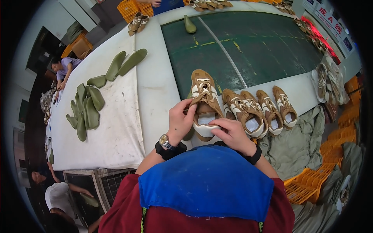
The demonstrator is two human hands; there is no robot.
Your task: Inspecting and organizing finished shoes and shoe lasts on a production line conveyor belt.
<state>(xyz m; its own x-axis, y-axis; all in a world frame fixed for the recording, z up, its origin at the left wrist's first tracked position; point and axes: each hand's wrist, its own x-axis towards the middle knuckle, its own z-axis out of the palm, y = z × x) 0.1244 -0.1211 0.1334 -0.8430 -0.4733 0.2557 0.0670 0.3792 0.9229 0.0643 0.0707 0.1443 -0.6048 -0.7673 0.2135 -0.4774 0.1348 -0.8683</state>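
A brown and white sneaker (203, 93) lies toe away from me on the white table edge (155, 89). My left hand (180, 119) grips its tongue and lace area at the left side of the opening. My right hand (230, 133) holds the heel end, with its fingers at the white insole. A wristwatch and a black band sit on my left wrist, a black band on my right.
Several matching sneakers (258, 110) lie in a row right of the held one. Green shoe lasts (87, 108) are heaped on a white cloth (112, 132) to the left. A dark green mat (248, 46) covers the table middle. Orange crates (307, 184) stand lower right. Other people sit at far left.
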